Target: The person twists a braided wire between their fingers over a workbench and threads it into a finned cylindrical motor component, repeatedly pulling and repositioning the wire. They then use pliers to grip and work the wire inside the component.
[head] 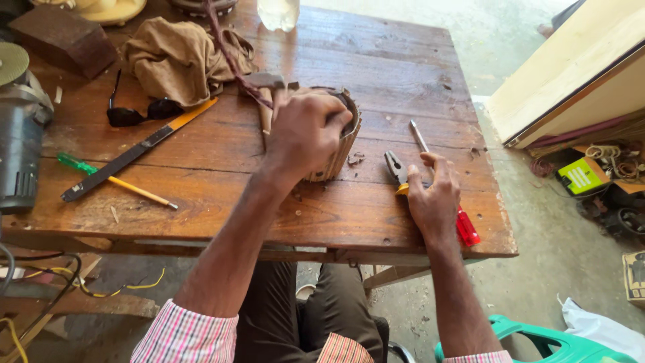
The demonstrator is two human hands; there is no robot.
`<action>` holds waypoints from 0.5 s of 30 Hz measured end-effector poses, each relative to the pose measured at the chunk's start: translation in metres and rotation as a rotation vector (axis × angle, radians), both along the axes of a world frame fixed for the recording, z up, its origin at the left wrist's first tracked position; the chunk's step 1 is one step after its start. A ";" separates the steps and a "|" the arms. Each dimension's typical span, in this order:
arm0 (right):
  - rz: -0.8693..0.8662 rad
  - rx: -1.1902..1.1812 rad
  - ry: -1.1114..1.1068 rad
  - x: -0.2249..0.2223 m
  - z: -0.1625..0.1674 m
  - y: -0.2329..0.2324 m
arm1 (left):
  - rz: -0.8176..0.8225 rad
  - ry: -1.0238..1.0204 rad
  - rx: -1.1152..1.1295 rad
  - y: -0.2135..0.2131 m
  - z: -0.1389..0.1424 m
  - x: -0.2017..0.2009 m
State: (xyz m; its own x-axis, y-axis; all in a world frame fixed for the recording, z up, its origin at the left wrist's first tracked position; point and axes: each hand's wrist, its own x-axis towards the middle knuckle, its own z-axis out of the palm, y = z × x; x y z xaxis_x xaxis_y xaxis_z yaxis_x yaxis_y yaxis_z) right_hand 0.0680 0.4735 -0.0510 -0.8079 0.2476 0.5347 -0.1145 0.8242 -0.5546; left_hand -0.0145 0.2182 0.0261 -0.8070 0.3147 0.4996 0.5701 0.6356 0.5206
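Gripping the round, ribbed metal motor stator on the worn wooden table, the left hand clamps its rim; it seems wise to keep it steady. Just right, the right hand rests loosely curled over yellow-handled pliers and a red-handled screwdriver, gripping neither firmly

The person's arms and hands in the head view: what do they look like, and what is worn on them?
Both forearms are bare. The sleeves are rolled up near the elbows: a checked shirt in pink, red and white, seen on the left sleeve and the right sleeve. The left hand and right hand wear no gloves; no ring or watch shows.
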 end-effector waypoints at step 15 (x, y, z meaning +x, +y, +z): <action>-0.019 -0.082 -0.029 0.003 0.008 0.001 | 0.143 0.188 0.175 0.012 0.015 0.014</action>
